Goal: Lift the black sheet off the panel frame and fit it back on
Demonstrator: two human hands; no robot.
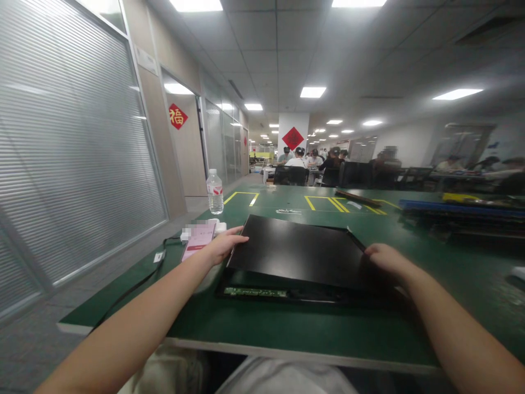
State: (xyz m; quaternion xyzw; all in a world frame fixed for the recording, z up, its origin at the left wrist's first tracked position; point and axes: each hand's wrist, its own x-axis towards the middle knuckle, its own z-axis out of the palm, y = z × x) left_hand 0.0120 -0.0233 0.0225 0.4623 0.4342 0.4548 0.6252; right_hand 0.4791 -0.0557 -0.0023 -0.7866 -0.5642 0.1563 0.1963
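Note:
A flat black display panel (297,249) lies on the green table (262,328) in front of me, tilted up over a black frame with a narrow green circuit strip (254,292) along its near edge. My left hand (223,245) grips the panel's left edge, fingers curled over it. My right hand (383,258) holds the right edge, fingers wrapped round the side. Both forearms reach in from the bottom of the view.
A pink-cased phone (198,241) and a white charger lie left of the panel, with a black cable (135,284) trailing off the table. A water bottle (215,192) stands beyond. Blue-edged trays (459,213) sit at the right. Seated people work at far desks.

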